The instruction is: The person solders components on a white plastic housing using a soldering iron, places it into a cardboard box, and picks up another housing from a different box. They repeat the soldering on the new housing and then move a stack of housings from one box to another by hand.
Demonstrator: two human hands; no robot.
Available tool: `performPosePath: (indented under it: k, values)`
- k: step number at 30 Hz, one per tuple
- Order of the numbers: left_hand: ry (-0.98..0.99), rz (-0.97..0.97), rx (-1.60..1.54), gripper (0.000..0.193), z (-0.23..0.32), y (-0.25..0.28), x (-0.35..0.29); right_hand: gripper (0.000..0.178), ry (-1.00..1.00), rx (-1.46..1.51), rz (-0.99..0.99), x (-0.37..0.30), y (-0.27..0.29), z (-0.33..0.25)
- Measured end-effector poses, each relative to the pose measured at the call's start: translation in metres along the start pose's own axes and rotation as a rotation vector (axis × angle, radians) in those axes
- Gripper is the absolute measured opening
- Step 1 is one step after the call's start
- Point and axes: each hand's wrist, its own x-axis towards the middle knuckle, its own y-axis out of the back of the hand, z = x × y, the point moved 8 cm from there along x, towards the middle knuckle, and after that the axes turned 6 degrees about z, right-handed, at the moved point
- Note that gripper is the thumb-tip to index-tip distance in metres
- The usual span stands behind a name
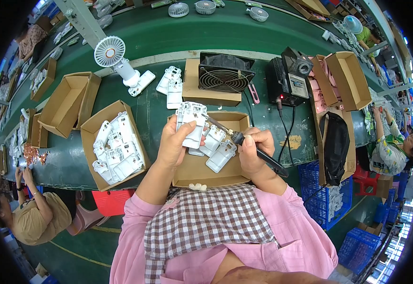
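My left hand (171, 144) is closed round a white plastic housing (190, 118) with small metal parts on its upper face. In my right hand (257, 150) is a soldering iron (266, 158) with a black handle, gripped like a pen. Its metal tip points left and reaches the right edge of the housing; whether it touches cannot be made out. Below both hands stands a shallow cardboard box (183, 177) with several more white housings (221, 155) in it. Small off-white pieces (197, 187) lie at the box's near edge.
Left of me, a cardboard box (86, 130) holds several white housings. A black fan (226, 72) and a soldering station (287, 78) stand behind my hands, its cable hanging down the bench. A white handheld fan (110, 53) stands back left. Co-workers sit on both sides.
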Motion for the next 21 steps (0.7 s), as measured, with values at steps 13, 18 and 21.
performPosePath:
  k: [13, 18, 21]
  values:
    - [-0.229, 0.111, 0.211, 0.022, 0.002, 0.011, 0.004, 0.013, 0.049, -0.02, -0.024, 0.0, -0.003, -0.004]
    - [-0.297, 0.15, 0.339, 0.016, 0.01, 0.011, 0.0, 0.014, 0.039, -0.038, -0.041, 0.0, -0.003, -0.006]
    - [-0.269, 0.168, 0.317, 0.016, 0.009, 0.012, -0.001, 0.014, 0.081, -0.085, -0.049, 0.001, -0.005, -0.008]
